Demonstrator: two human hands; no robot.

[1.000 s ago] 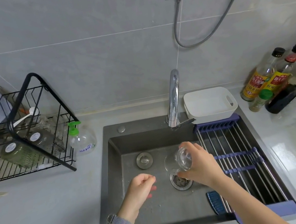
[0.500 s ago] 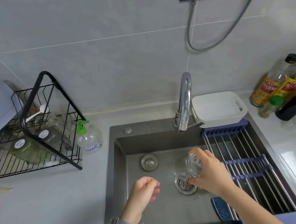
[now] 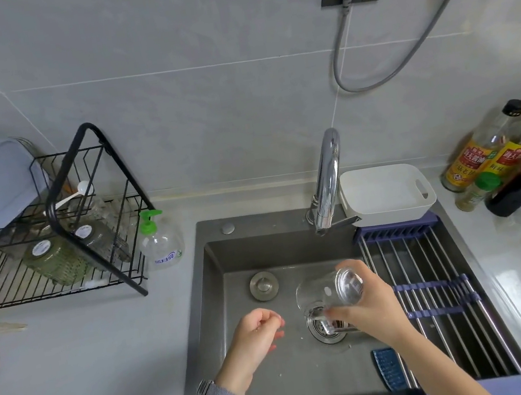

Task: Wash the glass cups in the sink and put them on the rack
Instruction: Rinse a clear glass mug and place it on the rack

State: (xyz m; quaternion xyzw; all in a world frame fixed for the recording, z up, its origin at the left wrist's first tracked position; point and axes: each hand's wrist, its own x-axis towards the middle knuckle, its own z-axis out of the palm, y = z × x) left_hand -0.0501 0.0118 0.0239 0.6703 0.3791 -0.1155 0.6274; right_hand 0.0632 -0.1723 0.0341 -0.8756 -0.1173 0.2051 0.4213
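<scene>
The dark sink [image 3: 221, 304] sits lower and larger in view than a second ago, as the camera has tipped, and the black rack [image 3: 64, 226] on the counter shows more fully. The right hand [image 3: 370, 309] still grasps the glass cup [image 3: 330, 290], tipped on its side above the drain [image 3: 326, 328], barely shifted. The left hand [image 3: 256, 335] stays beside it, fingers loosely curled, holding nothing.
</scene>
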